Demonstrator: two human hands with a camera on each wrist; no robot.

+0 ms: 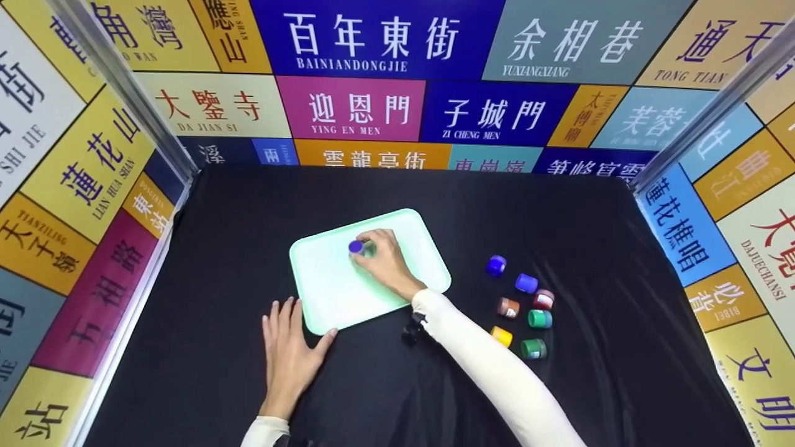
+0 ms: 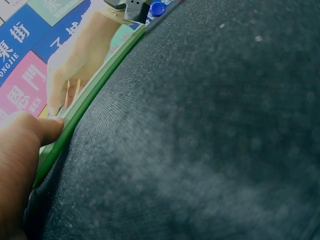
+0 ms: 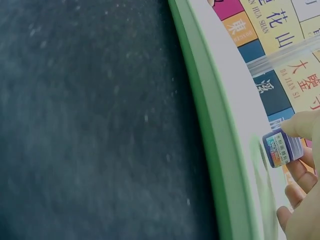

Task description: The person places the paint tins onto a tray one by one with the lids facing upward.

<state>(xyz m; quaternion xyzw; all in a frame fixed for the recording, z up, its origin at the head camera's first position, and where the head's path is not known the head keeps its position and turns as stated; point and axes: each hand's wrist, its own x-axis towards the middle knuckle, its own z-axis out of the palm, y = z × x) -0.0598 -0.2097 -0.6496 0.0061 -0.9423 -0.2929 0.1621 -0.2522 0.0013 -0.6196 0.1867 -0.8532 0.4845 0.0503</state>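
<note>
A light-green tray (image 1: 335, 304) lies at a slant on the black-covered table. Over its middle, my right hand (image 1: 386, 261) pinches a small paint jar (image 1: 356, 247) with a purple-blue lid between thumb and fingers. In the right wrist view this jar (image 3: 276, 149) is tilted and shows a printed label; whether it touches the tray I cannot tell. At the tray's near left corner rests my left hand (image 1: 290, 354), fingers spread and fairly straight. Its thumb (image 2: 50, 129) touches the green rim (image 2: 95, 90) in the left wrist view.
Right of the tray stand or lie several paint jars: two blue ones (image 1: 496, 266), a red one (image 1: 543, 299), a brown one (image 1: 508, 307), a yellow one (image 1: 501, 336) and green ones (image 1: 533, 348). Sign-printed walls (image 1: 348, 108) enclose the table's back and sides.
</note>
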